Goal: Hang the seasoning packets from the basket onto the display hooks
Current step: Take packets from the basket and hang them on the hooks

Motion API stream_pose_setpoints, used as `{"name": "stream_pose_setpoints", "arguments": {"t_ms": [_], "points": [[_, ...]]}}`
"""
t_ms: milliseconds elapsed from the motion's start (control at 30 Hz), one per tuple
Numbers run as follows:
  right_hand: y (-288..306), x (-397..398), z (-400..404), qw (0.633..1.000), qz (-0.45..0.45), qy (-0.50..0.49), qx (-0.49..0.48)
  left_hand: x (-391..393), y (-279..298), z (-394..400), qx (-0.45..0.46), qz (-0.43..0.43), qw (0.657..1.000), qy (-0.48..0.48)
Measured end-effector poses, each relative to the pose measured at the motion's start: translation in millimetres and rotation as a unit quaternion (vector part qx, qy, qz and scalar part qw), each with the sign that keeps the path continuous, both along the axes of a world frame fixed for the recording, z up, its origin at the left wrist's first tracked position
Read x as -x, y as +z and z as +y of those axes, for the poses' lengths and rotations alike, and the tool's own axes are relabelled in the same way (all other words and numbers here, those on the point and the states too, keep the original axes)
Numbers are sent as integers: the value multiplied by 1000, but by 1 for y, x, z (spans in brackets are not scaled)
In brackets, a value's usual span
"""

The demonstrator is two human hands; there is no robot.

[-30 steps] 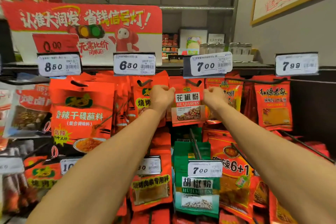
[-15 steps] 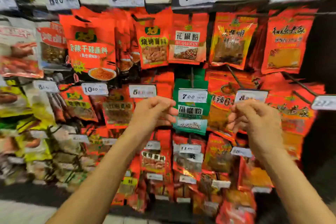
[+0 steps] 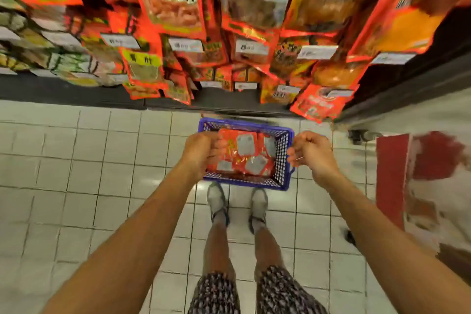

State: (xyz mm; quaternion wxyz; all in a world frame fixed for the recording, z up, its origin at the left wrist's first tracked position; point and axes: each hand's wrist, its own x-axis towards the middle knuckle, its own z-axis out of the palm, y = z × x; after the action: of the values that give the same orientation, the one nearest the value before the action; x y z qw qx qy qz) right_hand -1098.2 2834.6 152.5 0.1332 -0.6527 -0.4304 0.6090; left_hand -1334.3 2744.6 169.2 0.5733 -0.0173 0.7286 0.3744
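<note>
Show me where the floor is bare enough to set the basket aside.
Bare tiles run left of the blue basket, from the shelf base back toward the person. It is crowded right of the basket, where a red and white object covers the floor, and behind it at the shoes.

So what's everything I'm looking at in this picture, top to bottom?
hanging packets: too many to count, mostly red and orange, on the display rack across the top
price tags: several, white, clipped in front of the hanging rows; print too blurred to read
basket: one, blue mesh, on the floor in front of the rack
packets in basket: a handful, red with white labels, lying flat; exact count unclear
floor: white tiles, below the rack
red and white object: one, at the right edge, too blurred to identify
shoes: two, grey-white, just behind the basket
shorts: dark patterned, bottom centre
left hand: curled, over the basket's left edge
right hand: loosely curled, over the basket's right edge
</note>
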Motion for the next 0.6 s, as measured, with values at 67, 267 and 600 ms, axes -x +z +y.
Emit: {"name": "stream_pose_setpoints", "arguments": {"t_ms": [67, 267, 600], "points": [[-64, 0, -12, 998, -54, 6, 33, -1, -54, -13, 53, -3, 999, 6], [-272, -2, -40, 982, -147, 12, 118, 4, -216, -25, 138, -19, 990, -21], [-509, 56, -36, 896, -292, 320, -95, 19, -437, -29, 175, -69, 979, -82]]}}
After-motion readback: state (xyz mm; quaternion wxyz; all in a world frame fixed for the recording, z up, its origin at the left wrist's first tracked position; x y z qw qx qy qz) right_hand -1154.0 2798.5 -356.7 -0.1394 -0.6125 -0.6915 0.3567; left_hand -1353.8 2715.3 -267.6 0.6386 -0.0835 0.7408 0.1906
